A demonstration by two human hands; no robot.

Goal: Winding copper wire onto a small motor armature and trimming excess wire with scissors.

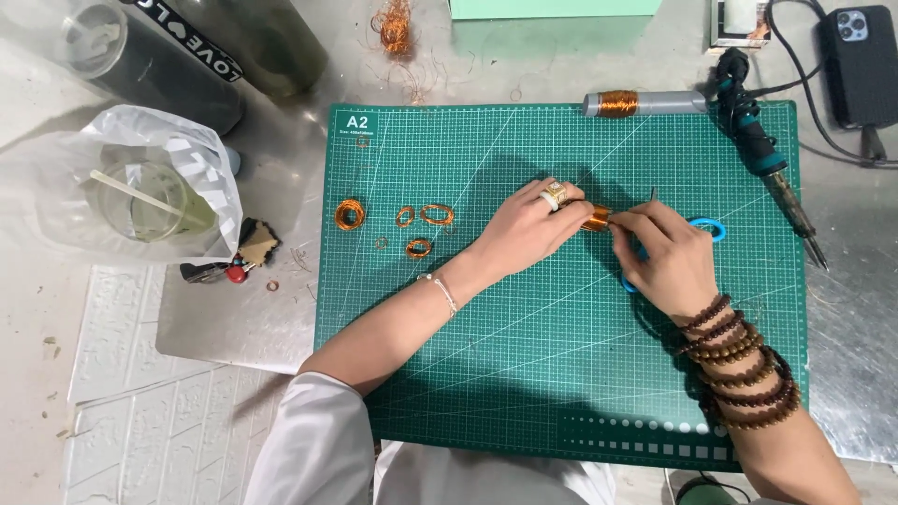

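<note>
From where I sit, the copper coil (597, 218) at mid-frame is mostly covered by the fingers of the left hand (528, 227) and right hand (666, 254); I can't tell how it is wound. The blue-handled scissors (708, 227) show only one loop, the rest lying under the right hand. At the upper edge the mint-green box (552, 8) is cut off. The key bunch (217, 271) at left is too small to make out.

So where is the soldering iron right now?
In the head view, the soldering iron lies untouched along the right edge of the green cutting mat, beyond the right hand, near the dark phone.
</note>
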